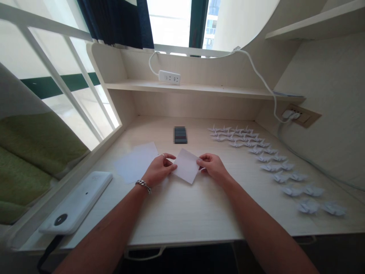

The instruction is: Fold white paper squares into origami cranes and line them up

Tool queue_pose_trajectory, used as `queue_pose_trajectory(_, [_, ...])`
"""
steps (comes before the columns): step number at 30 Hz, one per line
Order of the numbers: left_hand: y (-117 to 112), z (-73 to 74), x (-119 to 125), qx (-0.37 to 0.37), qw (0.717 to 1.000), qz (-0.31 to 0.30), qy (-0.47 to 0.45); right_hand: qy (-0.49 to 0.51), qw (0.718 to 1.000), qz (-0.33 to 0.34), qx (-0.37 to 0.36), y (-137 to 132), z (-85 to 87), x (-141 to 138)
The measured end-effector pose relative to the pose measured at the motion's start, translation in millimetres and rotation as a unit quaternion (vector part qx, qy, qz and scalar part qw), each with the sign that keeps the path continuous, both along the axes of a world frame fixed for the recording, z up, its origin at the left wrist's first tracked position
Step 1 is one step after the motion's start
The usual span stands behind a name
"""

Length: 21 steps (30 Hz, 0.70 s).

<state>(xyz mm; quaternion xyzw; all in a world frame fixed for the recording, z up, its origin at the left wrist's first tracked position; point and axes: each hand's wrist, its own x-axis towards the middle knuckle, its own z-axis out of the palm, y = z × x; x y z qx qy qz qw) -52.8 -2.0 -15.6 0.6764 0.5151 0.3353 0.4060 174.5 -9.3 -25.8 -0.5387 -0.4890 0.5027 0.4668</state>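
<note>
A square sheet of white paper [186,166] is held just over the desk, turned so that its corners point to the sides. My left hand [160,167], with a ring and a chain bracelet, pinches its left corner. At the opposite corner, my right hand [211,164] grips the sheet between thumb and fingers. The paper looks flat, with no fold that I can make out. More white sheets [134,161] lie to the left, partly behind my left hand. Rows of folded white paper cranes [262,150] stand along the right side.
A dark blurred block [180,135] lies beyond the paper. At the left edge rests a white power bank-like device [80,201] with a black strap. A power strip [169,77] sits on the shelf [199,88], its white cable [258,70] running to a wall socket [303,115].
</note>
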Motion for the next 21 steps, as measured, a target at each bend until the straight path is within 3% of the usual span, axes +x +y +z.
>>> queue_pose_trajectory(4, [-3,5.8,1,0.057,0.994,0.077,0.057,-0.010,0.999,0.005,-0.034,-14,3.0,3])
queue_pose_trajectory(7, [-18,11.0,10,0.156,0.976,0.113,0.099,0.027,0.997,-0.067,-0.031,-25,-0.3,2])
queue_pose_trajectory(11, [-47,6.7,32,0.275,0.943,-0.061,0.180,0.091,0.984,-0.152,-0.024,-45,-8.7,-4])
queue_pose_trajectory(15, [-65,-4.8,46,0.273,0.911,-0.130,0.281,0.120,0.980,-0.151,-0.049,-74,-12.7,-4])
queue_pose_trajectory(18, [-73,-8.5,45,0.282,0.899,-0.154,0.299,-0.019,0.996,-0.070,-0.053,-96,-9.4,4])
queue_pose_trajectory(21, [-81,-6.9,40,0.279,0.903,-0.159,0.285,-0.239,0.970,-0.023,0.036,-111,-4.5,13])
